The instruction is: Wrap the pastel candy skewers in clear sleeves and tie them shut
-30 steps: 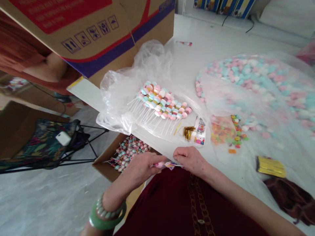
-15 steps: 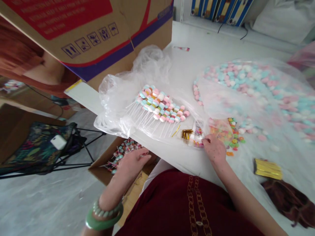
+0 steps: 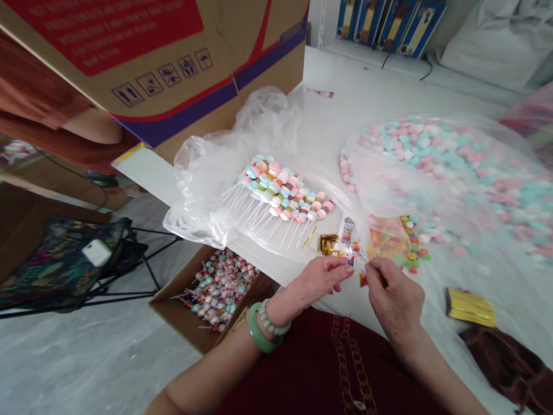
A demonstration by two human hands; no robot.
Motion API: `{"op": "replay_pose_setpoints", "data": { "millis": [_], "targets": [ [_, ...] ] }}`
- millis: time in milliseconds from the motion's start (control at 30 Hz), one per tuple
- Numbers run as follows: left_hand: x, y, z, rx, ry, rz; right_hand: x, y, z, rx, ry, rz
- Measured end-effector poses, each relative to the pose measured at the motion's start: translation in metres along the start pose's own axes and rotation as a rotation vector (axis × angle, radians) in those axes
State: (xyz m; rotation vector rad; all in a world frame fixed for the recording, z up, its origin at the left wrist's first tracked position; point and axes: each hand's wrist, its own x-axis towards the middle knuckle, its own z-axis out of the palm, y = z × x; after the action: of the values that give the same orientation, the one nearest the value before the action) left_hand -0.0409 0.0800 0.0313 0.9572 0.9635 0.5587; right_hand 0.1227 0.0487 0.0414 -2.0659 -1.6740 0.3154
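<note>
My left hand (image 3: pixel 320 279) and my right hand (image 3: pixel 391 291) meet at the near edge of the white table (image 3: pixel 380 86). Both pinch a small clear printed wrapper (image 3: pixel 358 270) between their fingertips. Just beyond them lie a stack of the same printed wrappers (image 3: pixel 348 231) and a bundle of gold twist ties (image 3: pixel 327 244). A row of pastel marshmallow skewers (image 3: pixel 283 190) rests on clear plastic sheeting (image 3: pixel 216 173) further back. I wear a green bangle and a bead bracelet on the left wrist.
A large bag of loose pastel marshmallows (image 3: pixel 458 161) fills the right side. Small coloured candies (image 3: pixel 410 248) lie beside it. An open carton of wrapped skewers (image 3: pixel 218 288) sits on the floor. A big cardboard box (image 3: pixel 151 57) looms at left. Gold ties (image 3: pixel 470 305) lie at right.
My left hand dropped the finished skewer toward the floor carton and came back up. My right hand reached to the wrapper stack, then drew back with a wrapper; both hands now pinch it.
</note>
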Motion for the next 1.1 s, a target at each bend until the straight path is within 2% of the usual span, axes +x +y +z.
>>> {"op": "replay_pose_setpoints", "data": {
  "millis": [33, 100, 167, 233, 300, 400, 500, 567, 633, 767, 867, 1000, 1100],
  "targets": [
    [0.002, 0.001, 0.001, -0.119, -0.015, -0.019, -0.003, -0.005, 0.002, 0.064, -0.005, -0.043],
    [0.004, 0.001, -0.001, -0.381, -0.003, -0.055, -0.005, -0.015, 0.008, 0.236, -0.099, -0.102],
    [0.002, 0.000, -0.009, -0.567, 0.095, -0.069, -0.003, -0.024, 0.015, 0.365, -0.225, -0.115],
    [-0.003, -0.003, -0.020, -0.617, 0.199, -0.054, 0.002, -0.031, 0.022, 0.434, -0.338, -0.108],
    [-0.009, -0.006, -0.033, -0.603, 0.252, -0.032, 0.010, -0.038, 0.030, 0.469, -0.463, -0.107],
    [-0.019, -0.011, -0.053, -0.602, 0.392, 0.010, 0.031, -0.050, 0.044, 0.434, -0.599, -0.141],
    [-0.023, -0.014, -0.071, -0.642, 0.553, 0.068, 0.054, -0.068, 0.063, 0.168, -0.516, -0.153],
    [-0.024, -0.014, -0.078, -0.679, 0.607, 0.108, 0.064, -0.084, 0.077, -0.081, -0.441, -0.161],
    [-0.024, -0.014, -0.082, -0.700, 0.647, 0.142, 0.067, -0.098, 0.088, -0.259, -0.418, -0.202],
    [-0.025, -0.015, -0.085, -0.726, 0.694, 0.165, 0.066, -0.106, 0.099, -0.380, -0.448, -0.254],
    [-0.027, -0.017, -0.086, -0.713, 0.717, 0.200, 0.072, -0.093, 0.095, -0.334, -0.446, -0.136],
    [-0.023, -0.018, -0.086, -0.688, 0.758, 0.164, 0.083, -0.065, 0.086, 0.079, -0.438, 0.095],
    [-0.020, -0.015, -0.081, -0.682, 0.739, 0.148, 0.082, -0.049, 0.076, 0.263, -0.453, 0.149]
  ]
}}
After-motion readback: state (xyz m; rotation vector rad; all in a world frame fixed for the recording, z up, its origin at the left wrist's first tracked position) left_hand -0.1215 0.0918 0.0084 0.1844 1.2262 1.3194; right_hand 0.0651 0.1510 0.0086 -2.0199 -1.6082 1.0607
